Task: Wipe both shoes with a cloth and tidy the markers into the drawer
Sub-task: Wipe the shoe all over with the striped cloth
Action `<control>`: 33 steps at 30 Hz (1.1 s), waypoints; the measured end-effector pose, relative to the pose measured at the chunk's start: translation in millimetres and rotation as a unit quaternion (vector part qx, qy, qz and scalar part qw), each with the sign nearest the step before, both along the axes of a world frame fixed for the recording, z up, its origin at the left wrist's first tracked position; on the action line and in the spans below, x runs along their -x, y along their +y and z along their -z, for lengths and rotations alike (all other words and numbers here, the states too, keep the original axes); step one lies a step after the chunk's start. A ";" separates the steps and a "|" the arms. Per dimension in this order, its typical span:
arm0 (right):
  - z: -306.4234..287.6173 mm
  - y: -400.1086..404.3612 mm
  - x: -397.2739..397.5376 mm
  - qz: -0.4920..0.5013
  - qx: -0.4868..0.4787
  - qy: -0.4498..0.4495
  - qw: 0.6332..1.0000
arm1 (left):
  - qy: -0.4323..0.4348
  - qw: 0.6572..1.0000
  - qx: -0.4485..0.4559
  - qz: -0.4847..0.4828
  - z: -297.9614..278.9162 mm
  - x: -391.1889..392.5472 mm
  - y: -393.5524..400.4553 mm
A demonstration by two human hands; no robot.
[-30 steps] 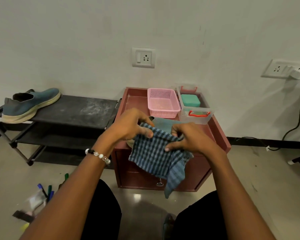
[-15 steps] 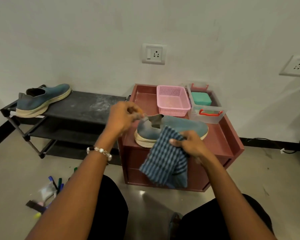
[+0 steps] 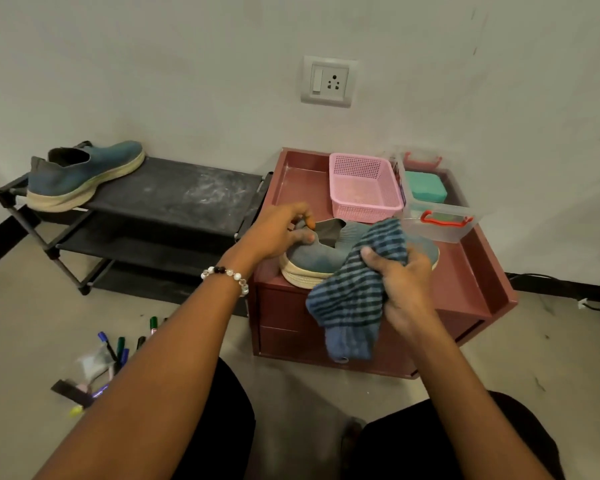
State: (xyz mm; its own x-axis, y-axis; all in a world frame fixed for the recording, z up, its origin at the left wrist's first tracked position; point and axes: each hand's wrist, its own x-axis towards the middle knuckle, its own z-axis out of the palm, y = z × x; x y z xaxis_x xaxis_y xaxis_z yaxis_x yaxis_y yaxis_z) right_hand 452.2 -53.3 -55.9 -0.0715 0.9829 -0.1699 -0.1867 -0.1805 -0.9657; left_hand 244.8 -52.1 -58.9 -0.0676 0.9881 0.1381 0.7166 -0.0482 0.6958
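Wiping goes best with left hand (image 3: 278, 230) pinching the blue knit shoe (image 3: 321, 261) at its collar, right hand (image 3: 400, 282) clutching the blue striped cloth (image 3: 354, 296) along the upper.

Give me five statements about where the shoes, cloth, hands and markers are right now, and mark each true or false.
1. The right hand grips the striped cloth against the shoe on the cabinet. True.
2. The left hand rests on the shoe rack. False: it holds the heel collar of the shoe on the cabinet.
3. The second shoe sits on the rack's top shelf. True.
4. The markers are inside the pink basket. False: they lie scattered on the floor to the left.
5. Both shoes stand side by side on the red cabinet. False: only one is there.
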 end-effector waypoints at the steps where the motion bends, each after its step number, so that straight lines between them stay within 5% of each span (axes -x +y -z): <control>1: 1.1 -3.7 4.2 0.042 -0.062 -0.063 0.995 | -0.007 1.000 -0.016 -0.012 2.0 -0.9 3.2; 4: 10.1 -18.4 21.6 0.094 -0.263 -0.221 0.934 | -0.057 0.997 -0.027 -0.055 5.0 -2.7 8.7; 7: 32.6 -19.5 43.0 -0.002 -0.348 -0.337 0.875 | -0.083 0.995 -0.020 -0.056 7.8 -1.5 13.5; 12: 74.4 -19.4 65.9 -0.140 -0.470 -0.572 0.657 | -0.091 0.994 0.004 -0.060 8.7 -1.2 15.6; 16: 71.5 -4.1 50.4 -0.177 -0.488 -0.643 0.563 | -0.098 0.993 0.023 -0.061 10.7 -0.3 17.1; 22: 62.4 4.7 36.3 -0.129 -0.355 -0.691 0.616 | -0.065 0.995 0.022 -0.067 11.5 -2.1 16.6; 26: 24.9 15.2 5.4 -0.001 -0.210 -0.522 0.827 | -0.122 0.988 0.081 -0.043 2.7 1.6 10.4; 28: 15.7 10.3 -3.7 0.095 -0.186 -0.407 0.890 | -0.108 0.986 0.125 -0.019 -0.8 2.8 5.7; 33: 40.6 -6.6 36.3 0.073 -0.249 -0.396 0.881 | -0.008 0.991 0.119 -0.058 9.2 -0.3 6.0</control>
State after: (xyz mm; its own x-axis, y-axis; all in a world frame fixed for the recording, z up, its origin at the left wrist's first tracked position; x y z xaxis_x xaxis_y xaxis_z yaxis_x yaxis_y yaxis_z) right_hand 415.9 -59.9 -96.5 0.0091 0.9383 0.3456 0.5945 0.2728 -0.7564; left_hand 245.1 -46.1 -68.1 -0.1832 0.9779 -0.1007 0.6959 0.2013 0.6893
